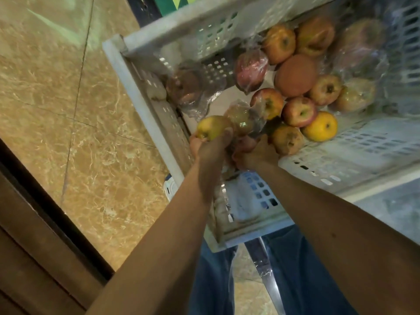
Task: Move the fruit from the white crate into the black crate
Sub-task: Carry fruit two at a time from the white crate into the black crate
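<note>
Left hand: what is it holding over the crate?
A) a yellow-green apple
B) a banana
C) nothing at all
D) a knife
A: the left hand has its fingers curled round a yellow-green apple, just inside the near wall of the white crate.

The white crate (145,92) is open on top, so entry from above is free, but its tall slotted walls block any approach from the sides. The fruit (295,75) is heaped across the middle, piece touching piece, with no gap for fingers between. A wrapped fruit (183,87) sits apart in the left corner, and a bare strip of crate bottom lies between it and the heap. The near right wall is bare too. The near corner is crowded: the left hand (206,148) grips a yellow-green apple (211,129), and the right hand (256,155) is just beside it, possibly holding something.
</note>
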